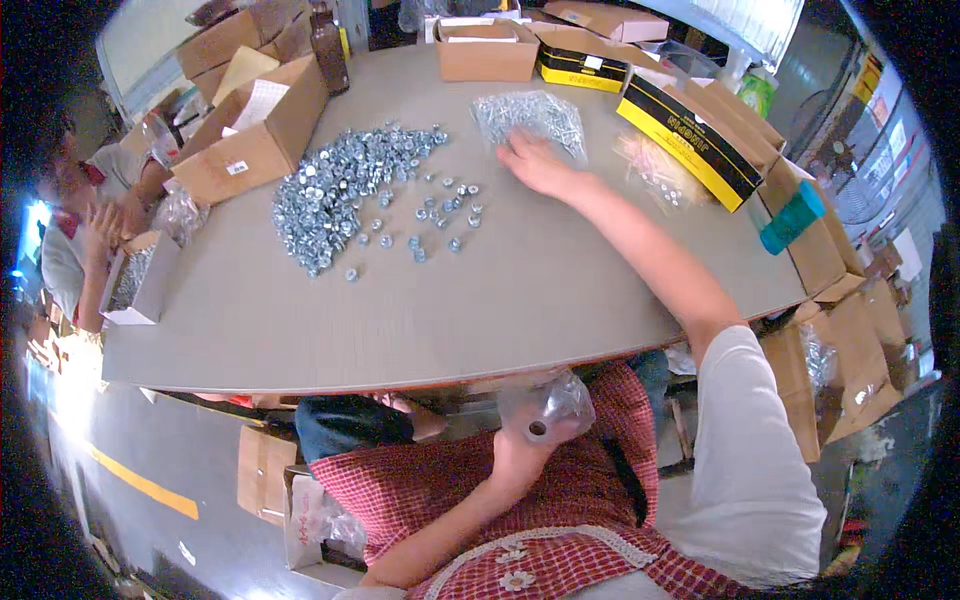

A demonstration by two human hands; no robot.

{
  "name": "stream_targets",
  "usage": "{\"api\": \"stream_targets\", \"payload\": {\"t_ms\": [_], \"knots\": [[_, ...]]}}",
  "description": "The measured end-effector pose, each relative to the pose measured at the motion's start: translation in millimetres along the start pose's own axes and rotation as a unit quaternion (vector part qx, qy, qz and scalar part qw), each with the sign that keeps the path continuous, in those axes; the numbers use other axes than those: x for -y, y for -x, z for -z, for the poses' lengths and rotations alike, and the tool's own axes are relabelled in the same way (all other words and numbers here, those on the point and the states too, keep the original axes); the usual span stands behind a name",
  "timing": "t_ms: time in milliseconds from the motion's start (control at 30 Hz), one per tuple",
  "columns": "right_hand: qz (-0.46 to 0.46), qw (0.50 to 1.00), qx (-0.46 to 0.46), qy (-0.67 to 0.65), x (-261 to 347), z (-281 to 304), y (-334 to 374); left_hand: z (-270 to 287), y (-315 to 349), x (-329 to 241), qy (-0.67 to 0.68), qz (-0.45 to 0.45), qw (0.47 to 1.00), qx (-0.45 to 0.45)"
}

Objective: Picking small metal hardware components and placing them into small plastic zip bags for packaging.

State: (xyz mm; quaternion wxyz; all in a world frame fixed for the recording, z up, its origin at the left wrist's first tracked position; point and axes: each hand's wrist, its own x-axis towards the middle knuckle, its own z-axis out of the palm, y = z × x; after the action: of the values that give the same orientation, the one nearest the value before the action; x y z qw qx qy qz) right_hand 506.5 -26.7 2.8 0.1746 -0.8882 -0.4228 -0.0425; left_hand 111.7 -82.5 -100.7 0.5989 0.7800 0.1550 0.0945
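On the far middle of the table, a heap of small silver screws (pixel 530 118) lies on or in clear plastic. My right hand (pixel 540 165) rests at its near edge, fingers bent and drawn together; what is between them is too small to make out. Down at my lap, below the table edge, my left hand (pixel 520 460) is closed around a clear plastic bag (pixel 565 405). A dark round spot shows on the bag, and its contents are unclear. Left of the screws spreads a large pile of silver nut-like metal pieces (pixel 335 190), with several strays on its right.
Cardboard boxes (pixel 245 150) stand at the table's left, others (pixel 487 52) along the back. Black-and-yellow boxes (pixel 690 140) line the right, near small clear bags (pixel 660 170) and a teal roll (pixel 793 217). Another person (pixel 100 220) sits left behind a white tray (pixel 140 280).
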Motion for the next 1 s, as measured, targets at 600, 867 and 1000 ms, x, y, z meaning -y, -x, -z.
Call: {"api": "stream_targets", "payload": {"t_ms": [600,867,1000], "knots": [[0.160,0.979,0.046,0.116,15,30,123,0,1,7,0.016,-0.007,1.000,-0.006],[0.154,0.987,0.039,-0.010,17,52,167,0,7,-1,0.060,0.009,0.998,0.000],[-0.074,0.914,0.027,-0.399,17,63,153,-3,9,12,0.098,0.010,0.995,-0.013]]}}
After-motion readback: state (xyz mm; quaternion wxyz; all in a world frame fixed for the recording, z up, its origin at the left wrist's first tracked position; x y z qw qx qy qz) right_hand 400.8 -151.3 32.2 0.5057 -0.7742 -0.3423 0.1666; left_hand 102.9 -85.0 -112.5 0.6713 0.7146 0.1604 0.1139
